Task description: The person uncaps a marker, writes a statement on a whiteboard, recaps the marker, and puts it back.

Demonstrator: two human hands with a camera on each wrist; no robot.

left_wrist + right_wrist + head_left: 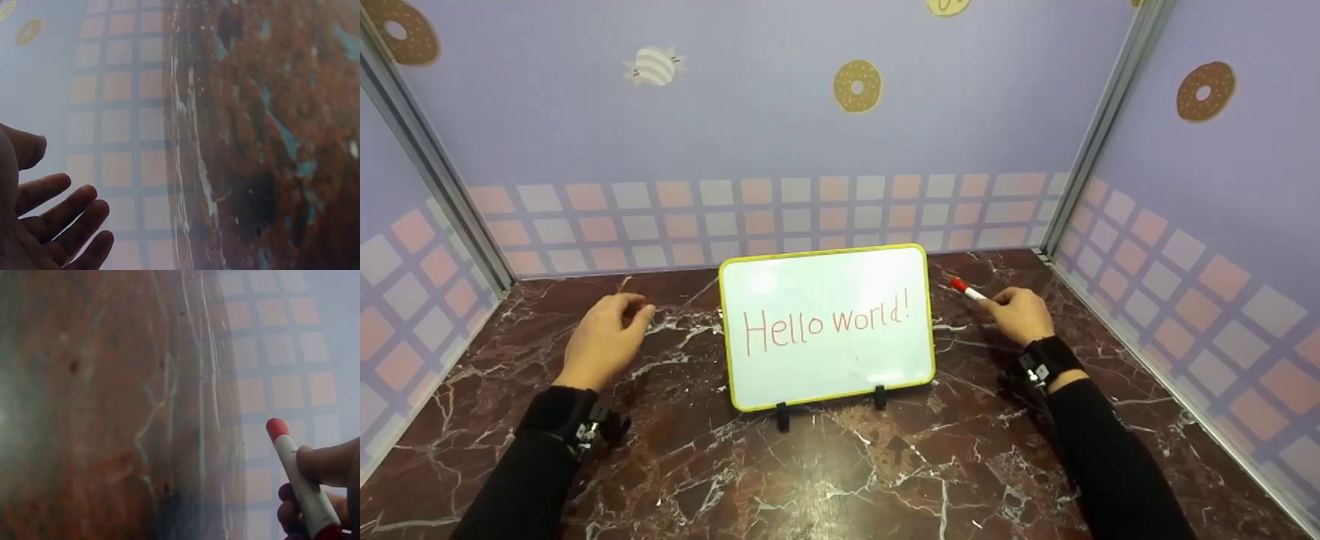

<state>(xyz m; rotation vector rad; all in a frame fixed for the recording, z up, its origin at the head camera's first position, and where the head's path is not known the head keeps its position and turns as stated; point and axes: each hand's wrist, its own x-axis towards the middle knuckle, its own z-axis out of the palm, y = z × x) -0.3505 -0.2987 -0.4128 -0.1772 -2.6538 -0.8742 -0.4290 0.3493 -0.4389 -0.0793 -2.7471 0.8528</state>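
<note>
A small whiteboard (825,367) with a yellow frame stands tilted back on two black feet in the middle of the table. It bears "Hello world!" in red writing. To its right, my right hand (1021,315) pinches a red and white marker (969,289) between thumb and fingers. The right wrist view shows the same marker (304,489), a red part at each end. Left of the board, my left hand (604,337) holds nothing. Its fingers (67,211) are loosely bent and spread apart in the left wrist view.
The dark red marbled table (825,487) reaches back to a lilac wall (750,135) with pink and white squares and doughnut pictures. Side walls with metal corner posts (1099,135) close it in left and right. Black bands with small devices (1046,364) sit on both wrists.
</note>
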